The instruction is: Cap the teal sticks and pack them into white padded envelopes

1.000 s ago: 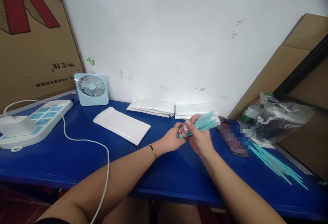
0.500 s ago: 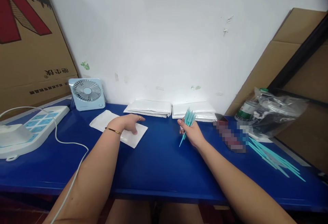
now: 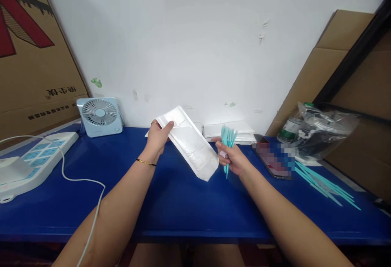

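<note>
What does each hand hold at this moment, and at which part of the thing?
The left hand holds a white pouch by its upper end, lifted off the table. The right hand grips a bundle of teal sticks around the middle.

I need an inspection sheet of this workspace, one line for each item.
Surface: blue table, bare in the middle.
Job's things: white pouch lifted off the table; bundle of teal sticks held upright.
Clutter: loose teal sticks, phone, plastic bag, stacked pouches, small fan.
Grippers: left hand grips the pouch's top; right hand grips the bundle.
Cables: white cable from the power strip runs over the table's front edge.
Surroundings: white wall, cardboard boxes on both sides.
</note>
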The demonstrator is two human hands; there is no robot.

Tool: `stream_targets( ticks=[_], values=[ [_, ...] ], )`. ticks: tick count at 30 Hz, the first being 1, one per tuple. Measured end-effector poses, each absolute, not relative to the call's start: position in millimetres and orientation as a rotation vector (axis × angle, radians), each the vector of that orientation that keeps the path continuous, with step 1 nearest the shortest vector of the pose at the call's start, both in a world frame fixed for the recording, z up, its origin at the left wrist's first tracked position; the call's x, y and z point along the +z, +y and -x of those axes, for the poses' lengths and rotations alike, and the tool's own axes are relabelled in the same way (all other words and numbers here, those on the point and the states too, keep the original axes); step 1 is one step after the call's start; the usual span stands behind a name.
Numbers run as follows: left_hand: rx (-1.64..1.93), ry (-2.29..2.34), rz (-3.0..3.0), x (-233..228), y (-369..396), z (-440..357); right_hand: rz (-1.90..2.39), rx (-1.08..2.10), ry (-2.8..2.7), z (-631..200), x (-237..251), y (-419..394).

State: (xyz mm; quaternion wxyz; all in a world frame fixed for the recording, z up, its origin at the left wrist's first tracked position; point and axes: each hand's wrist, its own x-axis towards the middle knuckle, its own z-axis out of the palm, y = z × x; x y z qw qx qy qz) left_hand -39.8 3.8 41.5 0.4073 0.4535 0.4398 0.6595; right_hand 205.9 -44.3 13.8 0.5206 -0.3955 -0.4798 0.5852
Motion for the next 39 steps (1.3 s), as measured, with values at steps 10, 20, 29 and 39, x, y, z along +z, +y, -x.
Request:
stream_targets(
  ticks=[10,20,29,39],
  values=[
    [1.75,1.282,-1.045,37,4,38,1.349,1.41,-1.285,-229,1,-25],
    [0.183,1.014,-2.925,26,-31,11,1.388,1.452,-1.522,-248,6,-21],
    [0.292,1.069,-2.986,24,-24,8,1.264,1.583,-1.407,-246,19,-31],
    [0.344,1.23,-2.721,17,-19,3,0.581,1.412,-0.47,-231,5,-11]
  ],
)
